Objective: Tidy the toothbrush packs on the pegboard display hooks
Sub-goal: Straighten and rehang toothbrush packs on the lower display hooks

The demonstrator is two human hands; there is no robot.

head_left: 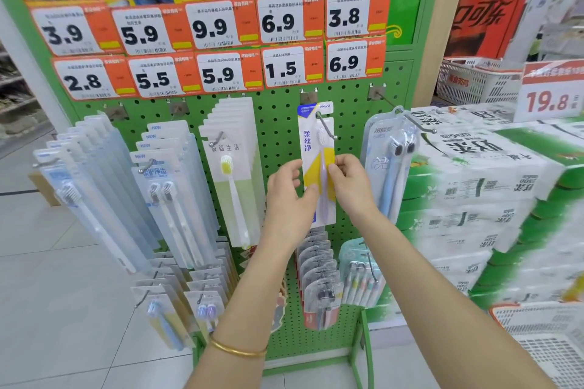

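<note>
Both hands on one toothbrush pack (317,164), yellow and white card, hanging from a metal hook (326,127) mid-pegboard (278,123). Left hand (289,196) pinches the pack's left edge, thumb in front, fingers curled behind. Right hand (349,181) pinches the right edge the same way. Pack hangs about upright. More packs on hooks either side, price tags (218,71) above.

Left arm: bare forearm reaching up from the lower middle, wrist straight.
Left grip (289,196): fingers curled – thumb and fingertips pinch the left edge of the toothbrush pack (309,148).
Right arm: bare, stretched in from the lower right.
Right grip (350,183): thumb and fingers pinch the pack's right edge – level with the other.
</note>
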